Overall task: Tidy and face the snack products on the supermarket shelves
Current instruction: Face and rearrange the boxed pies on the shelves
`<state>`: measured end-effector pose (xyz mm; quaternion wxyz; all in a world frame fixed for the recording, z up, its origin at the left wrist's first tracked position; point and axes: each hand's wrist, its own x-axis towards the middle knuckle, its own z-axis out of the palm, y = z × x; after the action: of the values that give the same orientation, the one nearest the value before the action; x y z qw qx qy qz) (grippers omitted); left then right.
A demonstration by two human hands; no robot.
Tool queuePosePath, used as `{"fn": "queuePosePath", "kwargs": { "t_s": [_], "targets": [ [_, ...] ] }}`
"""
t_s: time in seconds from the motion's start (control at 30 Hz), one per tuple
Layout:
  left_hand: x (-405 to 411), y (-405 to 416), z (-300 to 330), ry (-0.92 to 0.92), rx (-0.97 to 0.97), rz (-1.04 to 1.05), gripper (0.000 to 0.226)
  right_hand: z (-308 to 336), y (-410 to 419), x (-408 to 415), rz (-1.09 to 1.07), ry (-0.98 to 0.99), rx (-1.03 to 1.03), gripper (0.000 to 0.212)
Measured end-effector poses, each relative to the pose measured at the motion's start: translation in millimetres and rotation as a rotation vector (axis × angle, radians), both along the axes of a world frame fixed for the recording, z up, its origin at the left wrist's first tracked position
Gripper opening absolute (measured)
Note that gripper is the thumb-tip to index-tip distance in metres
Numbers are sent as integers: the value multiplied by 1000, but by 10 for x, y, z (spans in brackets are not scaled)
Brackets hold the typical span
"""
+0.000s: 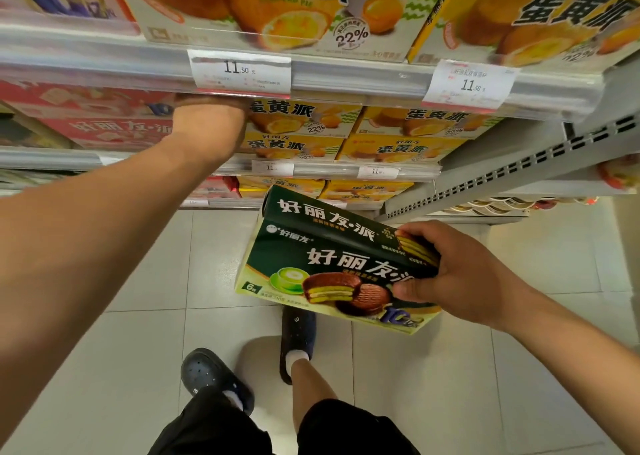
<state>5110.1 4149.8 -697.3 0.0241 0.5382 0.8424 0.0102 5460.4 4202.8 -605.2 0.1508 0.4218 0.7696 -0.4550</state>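
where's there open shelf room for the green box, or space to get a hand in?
Only visible gap: second shelf, between the red boxes and yellow boxes, where the left hand reaches in; its depth is hidden. Yellow rows on every tier stand packed edge to edge. The right hand holds the green box above bare floor.

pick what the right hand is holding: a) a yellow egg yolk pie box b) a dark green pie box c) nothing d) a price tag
b: the right hand grips one end of the dark green pie box out in front of the shelves, above the floor, while the left hand reaches in under the upper shelf beside the yellow boxes.
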Motion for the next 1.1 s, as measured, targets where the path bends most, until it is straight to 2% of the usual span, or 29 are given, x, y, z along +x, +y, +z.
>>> {"fn": "queuePosePath", "kwargs": {
  "t_s": [0.17,0.23,0.3,0.37,0.43,0.5,0.53,0.6,0.67,0.73,0.83,0.9,1.0,1.1],
  "targets": [
    [50,9,149,3,-62,48,19,-35,-56,-11,-31,7,-30,69],
    [110,-93,228,16,22,13,18,-71,-85,-18,-38,7,-39,73],
    [202,-340,274,-67,157,-66,23,-65,-137,-28,-25,-5,-58,73],
    [321,-736,335,-329,271,-23,32,27,-175,-79,-31,5,-86,68],
    [463,-1118,474,-710,415,294,31,85,-175,-161,-31,18,-95,63],
    [668,-1513,610,-1174,475,567,26,143,-229,-260,-22,-6,-115,63],
    [759,-1708,688,-1305,486,581,26,160,-239,-329,-7,-10,-119,67],
    [933,-2039,932,-1423,460,500,36,255,-278,-509,54,-19,-125,69],
    [997,-2288,1124,-1430,458,510,47,387,-354,-734,171,1,-104,66],
    [945,-2528,1296,-1393,507,611,55,534,-468,-1009,293,10,-108,66],
    [807,-2985,1553,-1388,578,723,57,793,-758,-1435,467,18,-99,54],
    [738,-3366,1680,-1361,652,771,57,949,-1017,-1706,519,83,-91,58],
    [641,-4012,1789,-1328,814,843,52,1103,-1465,-2060,473,246,-30,81],
    [525,-4656,1828,-1326,987,875,43,1140,-1967,-2307,344,378,-154,90]
  ]
}}
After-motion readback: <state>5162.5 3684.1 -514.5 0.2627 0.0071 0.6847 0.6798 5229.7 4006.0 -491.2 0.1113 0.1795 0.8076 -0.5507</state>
